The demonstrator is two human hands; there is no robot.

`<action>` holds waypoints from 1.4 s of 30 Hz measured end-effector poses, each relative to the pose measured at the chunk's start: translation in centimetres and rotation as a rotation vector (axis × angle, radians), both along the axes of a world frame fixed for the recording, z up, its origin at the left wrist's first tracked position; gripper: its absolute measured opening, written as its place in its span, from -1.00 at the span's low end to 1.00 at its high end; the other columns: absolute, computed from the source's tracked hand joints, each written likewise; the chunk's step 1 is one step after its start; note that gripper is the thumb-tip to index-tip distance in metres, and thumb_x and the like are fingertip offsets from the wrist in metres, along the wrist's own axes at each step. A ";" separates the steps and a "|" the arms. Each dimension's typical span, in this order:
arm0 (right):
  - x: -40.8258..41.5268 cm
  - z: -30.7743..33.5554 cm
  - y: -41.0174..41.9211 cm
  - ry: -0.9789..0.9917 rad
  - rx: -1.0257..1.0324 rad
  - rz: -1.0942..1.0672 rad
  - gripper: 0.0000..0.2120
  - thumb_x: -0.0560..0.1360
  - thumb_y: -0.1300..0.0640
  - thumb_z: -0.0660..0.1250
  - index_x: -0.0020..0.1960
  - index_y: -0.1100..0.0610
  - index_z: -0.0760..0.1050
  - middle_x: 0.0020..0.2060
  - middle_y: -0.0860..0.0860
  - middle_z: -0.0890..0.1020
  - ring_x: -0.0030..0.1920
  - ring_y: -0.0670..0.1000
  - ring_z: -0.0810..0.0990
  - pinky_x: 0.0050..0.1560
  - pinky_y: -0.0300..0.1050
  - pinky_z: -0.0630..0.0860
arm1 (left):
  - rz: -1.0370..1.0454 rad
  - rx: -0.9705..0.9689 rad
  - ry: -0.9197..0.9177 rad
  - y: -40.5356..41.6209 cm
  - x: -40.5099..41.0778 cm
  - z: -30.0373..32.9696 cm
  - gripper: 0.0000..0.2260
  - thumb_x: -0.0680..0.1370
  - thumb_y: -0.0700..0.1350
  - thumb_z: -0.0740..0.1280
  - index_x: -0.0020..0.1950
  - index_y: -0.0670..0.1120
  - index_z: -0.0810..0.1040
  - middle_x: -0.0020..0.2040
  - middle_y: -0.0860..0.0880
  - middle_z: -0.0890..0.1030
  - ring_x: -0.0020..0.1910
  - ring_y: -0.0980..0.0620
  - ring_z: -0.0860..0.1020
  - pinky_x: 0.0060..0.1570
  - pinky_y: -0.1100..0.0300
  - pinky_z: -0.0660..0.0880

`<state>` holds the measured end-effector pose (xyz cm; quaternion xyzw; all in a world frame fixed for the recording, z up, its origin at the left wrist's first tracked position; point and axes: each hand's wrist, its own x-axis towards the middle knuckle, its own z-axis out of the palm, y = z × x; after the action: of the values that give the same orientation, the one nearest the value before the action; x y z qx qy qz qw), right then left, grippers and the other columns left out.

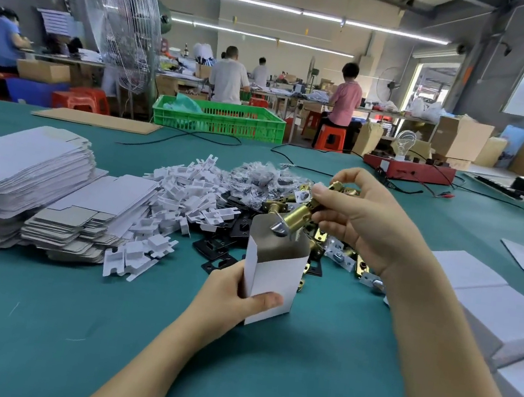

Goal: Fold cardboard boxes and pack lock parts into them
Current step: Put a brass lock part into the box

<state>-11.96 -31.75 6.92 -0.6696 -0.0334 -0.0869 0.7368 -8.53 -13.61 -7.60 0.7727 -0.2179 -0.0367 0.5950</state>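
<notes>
Your left hand (233,298) grips an upright open white box (271,275) above the green table (68,322), fingers curled round it. Your right hand (361,222) pinches a brass latch (298,217), its tip at the box's mouth.

The left hand (233,298) grips a small white folded cardboard box (271,277), upright with its top open, above the green table (101,327). The right hand (362,219) pinches a brass cylindrical lock latch (298,218), tilted, its silver bolt end just over the box's open mouth. Behind lie stacks of flat white box blanks (22,171), a heap of white plastic inserts (183,194), black strike plates (220,246) and more brass parts (317,250). Closed white boxes (506,317) sit right.
</notes>
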 end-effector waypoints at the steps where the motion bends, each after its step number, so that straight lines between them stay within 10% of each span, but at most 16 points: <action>1: 0.2 -0.2 0.2 0.010 -0.008 0.007 -0.75 0.44 0.26 0.43 -0.03 0.14 0.36 -0.34 0.10 0.65 -0.43 -0.02 0.61 -0.45 -0.27 0.53 | 0.002 0.001 -0.001 0.0 0.0 0.0 -0.76 0.43 -0.01 0.55 0.01 0.19 0.57 -0.09 0.32 0.64 -0.13 0.29 0.60 -0.26 0.44 0.46; 16: 0.7 -1.5 1.3 -0.273 -0.787 -0.239 -0.69 0.47 0.07 0.43 0.03 0.10 0.32 -0.27 0.07 0.62 -0.41 -0.01 0.63 -0.28 -0.07 0.63 | 0.007 -0.034 0.001 -0.1 0.0 0.0 -0.72 0.42 -0.02 0.55 0.02 0.21 0.55 -0.06 0.34 0.64 -0.08 0.31 0.60 -0.19 0.46 0.48; 21: 0.3 -1.5 2.1 -0.394 -1.032 -0.238 -0.65 0.46 0.02 0.44 0.02 0.11 0.30 -0.43 -0.09 0.47 -0.42 -0.10 0.46 -0.41 -0.33 0.32 | 0.014 -0.027 -0.021 -0.1 0.1 -0.2 -0.76 0.42 0.02 0.55 0.00 0.19 0.57 -0.08 0.30 0.65 -0.10 0.26 0.61 -0.18 0.43 0.50; 28: 0.1 -1.8 3.1 -0.251 -1.420 -0.146 -0.60 0.46 -0.08 0.40 -0.01 0.11 0.24 -0.35 0.03 0.43 -0.34 0.02 0.38 -0.42 -0.08 0.24 | 0.022 -0.024 -0.022 -0.1 0.1 -0.1 -0.78 0.43 0.01 0.53 -0.02 0.23 0.57 -0.10 0.29 0.65 -0.13 0.28 0.60 -0.22 0.46 0.46; 42: -0.3 -1.2 3.3 -0.136 -1.552 -0.005 -0.78 0.53 -0.02 0.30 -0.08 0.13 0.42 -0.28 -0.05 0.46 -0.20 0.02 0.41 -0.28 -0.07 0.36 | 0.016 -0.018 -0.025 -0.2 0.0 0.0 -0.76 0.44 0.00 0.52 -0.01 0.26 0.55 -0.13 0.32 0.63 -0.17 0.31 0.56 -0.24 0.50 0.42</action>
<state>-12.24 -28.43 5.72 -0.9870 -0.1283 -0.0811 0.0535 -8.53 -13.79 -7.65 0.7693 -0.2195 -0.0202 0.5996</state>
